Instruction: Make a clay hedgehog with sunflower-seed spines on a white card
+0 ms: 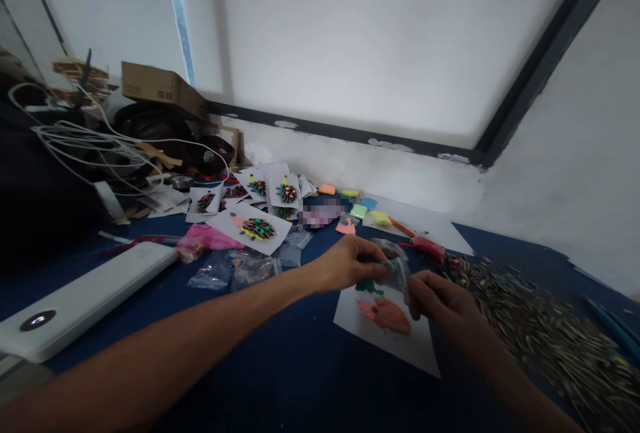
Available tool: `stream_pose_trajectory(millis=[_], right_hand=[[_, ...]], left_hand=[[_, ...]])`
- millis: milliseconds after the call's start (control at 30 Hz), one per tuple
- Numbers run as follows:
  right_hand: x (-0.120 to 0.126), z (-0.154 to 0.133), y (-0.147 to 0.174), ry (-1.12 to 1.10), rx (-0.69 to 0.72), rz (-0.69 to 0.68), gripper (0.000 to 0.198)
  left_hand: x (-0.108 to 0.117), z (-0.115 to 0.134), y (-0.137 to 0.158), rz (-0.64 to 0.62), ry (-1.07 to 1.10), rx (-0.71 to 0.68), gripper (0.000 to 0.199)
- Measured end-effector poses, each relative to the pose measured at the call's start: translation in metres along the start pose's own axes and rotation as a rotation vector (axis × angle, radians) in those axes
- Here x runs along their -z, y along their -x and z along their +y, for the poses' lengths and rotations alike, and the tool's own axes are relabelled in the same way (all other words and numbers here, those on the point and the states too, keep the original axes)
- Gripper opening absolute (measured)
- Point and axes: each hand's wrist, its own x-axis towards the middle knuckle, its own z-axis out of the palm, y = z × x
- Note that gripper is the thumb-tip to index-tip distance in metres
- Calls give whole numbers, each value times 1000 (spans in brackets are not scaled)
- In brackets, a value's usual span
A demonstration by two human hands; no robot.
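Seeing cardboard box [155, 86] at upper left, sitting just above dark bundle [150, 123]. Spotting white cables [90, 139] looping at left, slatted wooden piece [67, 69] standing farther up. Also seeing white device [95, 293] lying lower left, dark frame [547, 53] running diagonally upper right.

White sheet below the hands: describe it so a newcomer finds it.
On the blue table, find the left hand and right hand close together. The white sheet lies just below them. Its orange, pink-tipped shape lacks the striped pieces on the cards further back left.
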Motion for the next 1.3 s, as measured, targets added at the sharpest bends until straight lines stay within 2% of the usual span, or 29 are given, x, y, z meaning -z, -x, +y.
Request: stream_pose_trajectory(millis=[267,433,567,733,933,1033,1133,1300], right_hand=[[-2,3,0,-132,-42,-82,44],[-3,17,-1,-259,-103,-116,39],[-6,20,-1,-307,-145,-129,39],[-9,18,0,-332,-149,-101,40],[-4,6,2,-356,-146,-69,36],[-5,4,4,-392,-139,-58,41],[-9,8,3,-423,-135,-46,44],[-10,13,0,-402,-124,-42,40]], left_hand=[[-2,-1,0,14,-75,-8,10],[-2,-1,2,33,-127,92,20],[-3,5,5,60,-98,104,17],[-1,1,2,64,-6,43,26],[-1,-4,1,-18,32,-17,19],[-4,-5,0,-17,57,-40,21],[-5,-7,-1,21,69,-21,25],[-3,-7,-2,42,0,31,22]])
